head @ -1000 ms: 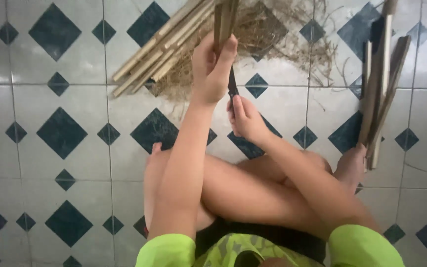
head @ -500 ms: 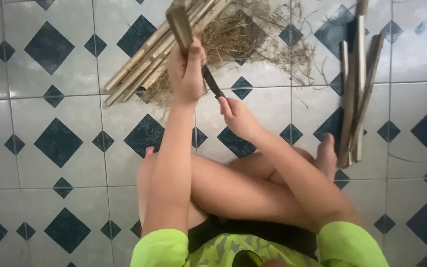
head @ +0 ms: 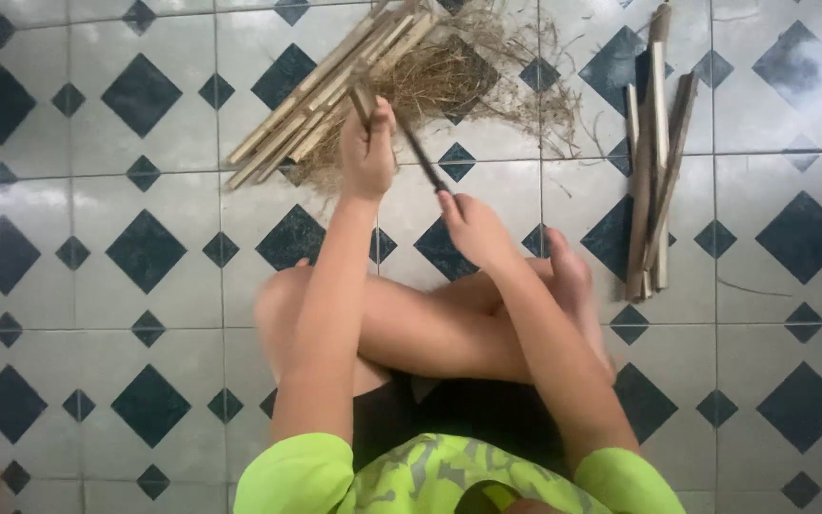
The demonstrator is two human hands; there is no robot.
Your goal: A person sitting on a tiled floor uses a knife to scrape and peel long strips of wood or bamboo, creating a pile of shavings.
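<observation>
I sit cross-legged on a tiled floor. My left hand (head: 370, 152) is closed around a short bamboo stick (head: 362, 99), which sticks up past my fingers. My right hand (head: 473, 228) grips the handle of a dark knife (head: 420, 157). Its blade points up and left, with the tip close to the stick by my left hand. Straight behind both hands lies a heap of dry bamboo shavings (head: 459, 81).
A bundle of pale split bamboo strips (head: 321, 100) lies slantwise at the upper left of the shavings. A second pile of darker bamboo pieces (head: 654, 152) lies on the right, just beyond my foot (head: 573, 281). The floor has white tiles with dark diamonds.
My left hand and the stick have shifted left and lower in view, and less of the stick shows above my fingers. My right hand with the knife followed.
</observation>
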